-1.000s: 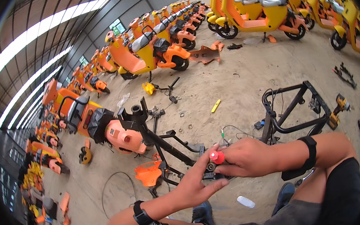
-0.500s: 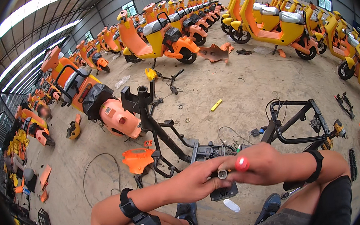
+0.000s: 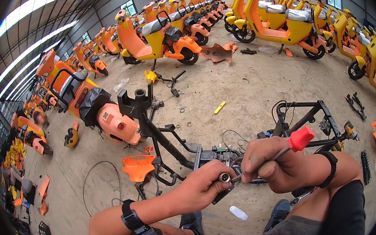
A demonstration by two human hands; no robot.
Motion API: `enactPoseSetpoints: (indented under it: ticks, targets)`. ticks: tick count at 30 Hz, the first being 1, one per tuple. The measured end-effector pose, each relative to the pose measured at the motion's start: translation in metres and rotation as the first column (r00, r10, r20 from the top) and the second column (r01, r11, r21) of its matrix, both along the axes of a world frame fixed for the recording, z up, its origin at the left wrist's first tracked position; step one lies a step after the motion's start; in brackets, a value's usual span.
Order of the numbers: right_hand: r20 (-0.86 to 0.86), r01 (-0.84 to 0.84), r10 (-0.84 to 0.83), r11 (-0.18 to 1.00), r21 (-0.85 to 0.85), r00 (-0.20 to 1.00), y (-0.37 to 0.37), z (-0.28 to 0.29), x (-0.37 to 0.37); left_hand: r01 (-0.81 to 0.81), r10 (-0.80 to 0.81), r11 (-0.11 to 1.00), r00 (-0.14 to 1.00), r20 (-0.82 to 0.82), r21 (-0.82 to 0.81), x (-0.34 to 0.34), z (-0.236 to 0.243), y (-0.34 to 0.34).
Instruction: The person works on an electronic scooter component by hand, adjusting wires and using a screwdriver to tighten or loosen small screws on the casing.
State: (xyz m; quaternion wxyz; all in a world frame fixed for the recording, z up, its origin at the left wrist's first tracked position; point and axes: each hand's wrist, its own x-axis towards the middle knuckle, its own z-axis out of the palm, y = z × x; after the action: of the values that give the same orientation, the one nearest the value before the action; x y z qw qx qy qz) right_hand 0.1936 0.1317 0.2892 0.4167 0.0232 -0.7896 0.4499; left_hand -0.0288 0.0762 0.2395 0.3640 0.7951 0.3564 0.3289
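In my left hand (image 3: 203, 184), a round metal cable connector (image 3: 224, 177) is pinched between thumb and fingers, its open end facing up toward me. My right hand (image 3: 269, 161) grips the grey shaft of what looks like a screwdriver (image 3: 301, 138), whose red handle sticks out to the upper right. The shaft's other end reaches close beside the connector; my fingers partly hide whether they touch. Behind both hands stands a bare black scooter frame (image 3: 167, 142), with wiring (image 3: 234, 156) and a dark box in its middle.
An orange panel (image 3: 138, 167) lies left of the frame, and a yellow knife-like tool (image 3: 219, 107) beyond it. A white oval piece (image 3: 238, 212) rests between my shoes. At right are a power drill (image 3: 350, 131) and a ratchet (image 3: 300, 197). Orange-yellow scooters (image 3: 160, 43) stand in rows behind.
My right hand has moved slightly right and turned, so the screwdriver's red handle now points to the upper right and its shaft shows. My left hand keeps the connector, now slightly farther left.
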Motion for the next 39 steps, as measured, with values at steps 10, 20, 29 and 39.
enactPoseSetpoints:
  ticks: [10,20,29,39]
  targets:
    - [-0.004,0.066,-0.066,0.979,0.194,0.998,0.003,-0.018,-0.003,0.016,-0.016,1.000,1.000,0.006,0.013,0.009,-0.001,-0.001]
    - [0.128,0.065,-0.067,0.998,0.017,0.989,0.003,-0.011,-0.007,-0.025,0.027,0.994,0.999,0.023,-0.103,0.003,-0.004,-0.005]
    - [0.194,0.001,0.001,1.000,-0.012,0.981,0.011,-0.007,-0.002,0.008,-0.009,0.971,1.000,-0.005,-0.239,0.004,-0.002,-0.006]
    - [0.172,-0.102,0.170,0.932,-0.348,0.970,0.011,-0.021,-0.003,0.088,-0.087,0.960,0.996,0.017,-0.264,0.005,-0.009,-0.008]
